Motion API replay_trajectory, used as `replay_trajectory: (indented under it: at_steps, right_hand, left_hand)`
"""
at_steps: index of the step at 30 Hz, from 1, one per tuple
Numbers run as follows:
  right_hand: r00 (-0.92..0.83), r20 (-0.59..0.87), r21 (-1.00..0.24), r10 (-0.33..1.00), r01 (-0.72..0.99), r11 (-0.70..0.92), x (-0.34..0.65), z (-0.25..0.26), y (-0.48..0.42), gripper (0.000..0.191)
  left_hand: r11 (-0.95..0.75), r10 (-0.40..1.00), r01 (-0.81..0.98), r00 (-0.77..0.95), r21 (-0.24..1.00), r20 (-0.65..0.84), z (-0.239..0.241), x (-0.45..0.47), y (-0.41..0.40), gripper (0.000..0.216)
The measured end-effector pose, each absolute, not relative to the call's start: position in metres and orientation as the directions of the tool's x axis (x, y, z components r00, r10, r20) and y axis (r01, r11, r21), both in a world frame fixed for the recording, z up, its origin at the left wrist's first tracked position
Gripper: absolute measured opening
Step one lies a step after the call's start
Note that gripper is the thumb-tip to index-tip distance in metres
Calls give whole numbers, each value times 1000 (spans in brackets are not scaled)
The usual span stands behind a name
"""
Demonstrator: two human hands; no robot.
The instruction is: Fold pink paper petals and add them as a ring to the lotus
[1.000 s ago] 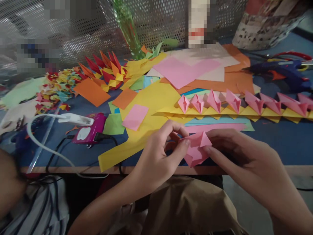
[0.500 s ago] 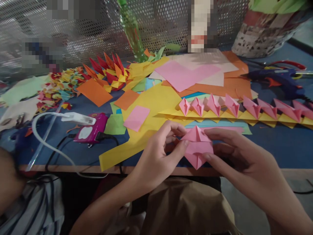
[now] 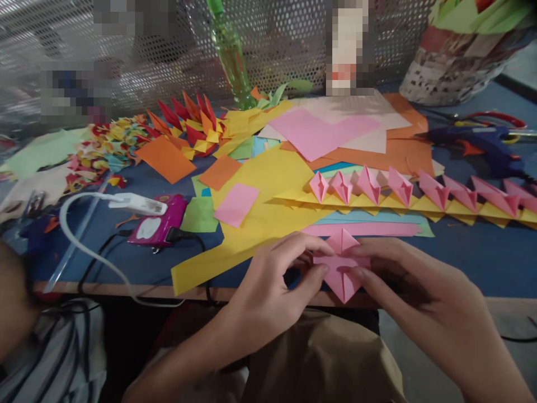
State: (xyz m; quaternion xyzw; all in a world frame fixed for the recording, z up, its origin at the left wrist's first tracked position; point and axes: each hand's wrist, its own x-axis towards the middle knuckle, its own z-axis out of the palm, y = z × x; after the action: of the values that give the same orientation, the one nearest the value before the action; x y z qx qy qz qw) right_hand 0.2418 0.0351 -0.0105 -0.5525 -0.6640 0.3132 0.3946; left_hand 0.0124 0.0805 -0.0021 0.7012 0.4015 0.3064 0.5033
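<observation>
A folded piece of pink paper [image 3: 343,277], diamond-shaped with creased points at top and bottom, is held just over the table's front edge. My left hand [image 3: 285,280] pinches its left side between thumb and fingers. On the opposite side my right hand [image 3: 423,296] grips it the same way, its rear fingers partly hidden. Beyond the hands runs a yellow zigzag-folded strip [image 3: 377,207] bearing a row of pink folded paper pieces [image 3: 369,184]. A flat pink strip [image 3: 364,229] lies between that row and my hands.
Left of my hands are a purple adapter [image 3: 157,221] with cables and yellow paper [image 3: 260,212]. Behind lie a pink sheet [image 3: 319,134], red-orange folded points [image 3: 188,120] and a green bottle [image 3: 230,61]. A blue glue gun [image 3: 482,143] is at right; another person's striped sleeve [image 3: 54,347] is at lower left.
Both hands have shifted slightly down with the pink paper. Its middle is now pinched inward from both sides, and the top and bottom points look more evenly spread.
</observation>
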Motion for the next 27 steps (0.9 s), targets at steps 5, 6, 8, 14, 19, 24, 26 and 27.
replay_trajectory:
  at_steps: [5,6,8,14,19,24,26,27]
  right_hand:
    - [-115,262,-787,958,549,281,238,-12,40,16]
    - [-108,283,-778,953,555,294,237,-12,40,15]
    - [-97,310,-762,946,570,308,236,-13,42,13]
    - [-84,299,-764,950,576,291,236,-14,43,11]
    - [-73,299,-778,951,559,287,235,-11,41,8]
    - [-49,212,-835,976,509,207,236,-10,34,14]
    - [1,176,-872,984,464,156,239,-10,33,24]
    - [23,165,-890,986,435,139,240,-10,35,29]
  left_hand:
    - [-190,906,302,420,934,48,-4,12,78,11]
    - [-207,910,312,411,927,64,-4,12,79,11]
    - [-251,916,343,387,905,107,-3,14,79,13]
    - [-270,949,326,247,906,195,-4,20,80,27]
    - [-249,942,300,296,921,159,-1,23,86,19]
    - [-300,903,367,407,880,138,5,21,92,16]
    - [-265,877,332,473,905,84,10,19,97,13]
    - [-254,859,337,509,906,52,13,18,100,12]
